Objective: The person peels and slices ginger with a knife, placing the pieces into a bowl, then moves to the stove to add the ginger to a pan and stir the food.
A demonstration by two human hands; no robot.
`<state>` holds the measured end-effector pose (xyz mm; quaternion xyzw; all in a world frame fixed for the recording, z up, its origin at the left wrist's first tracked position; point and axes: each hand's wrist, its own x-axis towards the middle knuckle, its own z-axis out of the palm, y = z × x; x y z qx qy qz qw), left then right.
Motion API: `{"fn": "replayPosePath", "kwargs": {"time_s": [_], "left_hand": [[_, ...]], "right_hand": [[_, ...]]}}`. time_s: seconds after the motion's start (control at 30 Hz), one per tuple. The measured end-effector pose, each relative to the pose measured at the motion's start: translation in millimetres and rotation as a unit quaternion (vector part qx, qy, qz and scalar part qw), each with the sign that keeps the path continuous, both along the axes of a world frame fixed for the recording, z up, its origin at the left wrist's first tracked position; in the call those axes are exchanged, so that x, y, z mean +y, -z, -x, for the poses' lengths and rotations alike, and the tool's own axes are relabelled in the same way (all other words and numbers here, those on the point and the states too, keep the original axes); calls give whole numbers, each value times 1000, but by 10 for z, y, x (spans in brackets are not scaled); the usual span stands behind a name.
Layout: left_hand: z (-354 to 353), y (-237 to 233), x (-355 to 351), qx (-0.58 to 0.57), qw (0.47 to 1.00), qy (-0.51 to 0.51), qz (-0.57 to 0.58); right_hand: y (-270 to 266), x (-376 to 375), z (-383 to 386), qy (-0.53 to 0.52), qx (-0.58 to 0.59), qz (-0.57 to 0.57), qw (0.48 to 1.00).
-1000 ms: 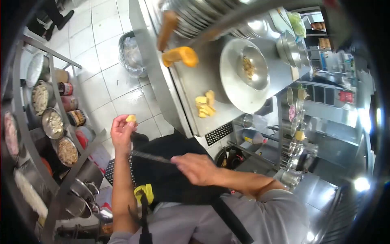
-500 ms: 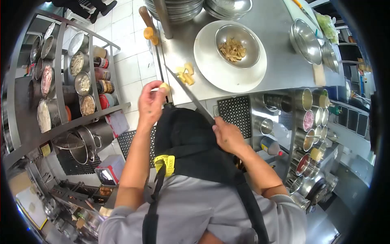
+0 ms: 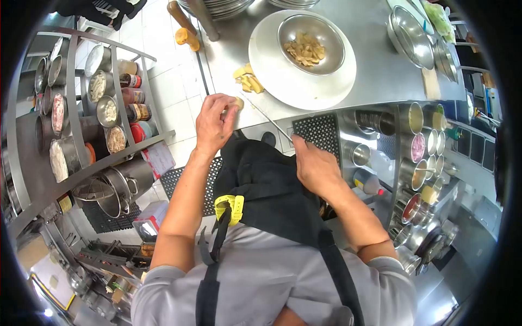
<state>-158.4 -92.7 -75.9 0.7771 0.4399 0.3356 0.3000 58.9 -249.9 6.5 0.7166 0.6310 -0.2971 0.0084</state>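
My left hand point(image 3: 216, 122) pinches a pale yellow piece of peeled ginger point(image 3: 238, 102) at the steel counter's front edge. In my right hand point(image 3: 316, 167) is the handle of a knife point(image 3: 270, 118), its narrow blade slanting toward that piece; whether it touches cannot be made out. Just beyond lie several cut yellow ginger pieces point(image 3: 250, 81) on the counter. To their right, a large white round plate point(image 3: 302, 99) carries a steel bowl point(image 3: 335, 64) with thin brownish peelings point(image 3: 305, 50) inside.
Stacked steel plates point(image 3: 220, 10) stand at the back of the counter point(image 3: 375, 65). More steel bowls point(image 3: 410, 38) are at its right. A wooden-handled tool point(image 3: 181, 19) leans by the left edge. Racks of food tins point(image 3: 98, 87) line the left; a person's legs point(image 3: 117, 12) show beyond.
The piece in my left hand has come down onto the counter's edge. My right hand has shifted slightly, and the blade has swung lower, toward that piece. The view has shifted a little.
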Motion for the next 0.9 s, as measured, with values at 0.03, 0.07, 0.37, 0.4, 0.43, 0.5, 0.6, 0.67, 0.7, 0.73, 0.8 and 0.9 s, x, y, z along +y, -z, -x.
{"fn": "replayPosePath", "kwargs": {"time_s": [0.03,0.07,0.37,0.4,0.43,0.5,0.6,0.67,0.7,0.73,0.8,0.9], "left_hand": [[1,1,15,-2,1000,1,9],[8,1,28,-4,1000,2,18],[35,-16,88,-18,999,6,38],[41,9,80,-21,999,7,33],[46,18,65,-17,999,6,33],[38,15,61,-11,1000,2,28],[25,-11,37,-13,1000,3,28],[37,-19,-4,-18,999,3,43],[47,-15,-12,-21,999,4,50],[58,11,-25,-28,999,3,46],[51,65,-13,-48,998,-7,36],[69,43,-6,-30,999,-8,40]], "right_hand": [[-78,-19,-6,-9,-6,-9,1000],[-177,-66,-4,-19,-11,-17,1000],[-494,-279,-99,-48,-26,15,998],[-467,-271,-101,-52,-26,19,998],[-398,-253,-92,-52,-19,16,998],[-167,-173,-52,-53,-6,4,999],[126,-38,50,-43,-7,-1,999],[209,77,124,-42,16,-21,999],[239,124,136,-40,27,-31,998],[261,138,122,-33,39,-30,998],[265,179,59,-25,58,-27,998],[-28,126,28,-29,17,-32,999]]}}
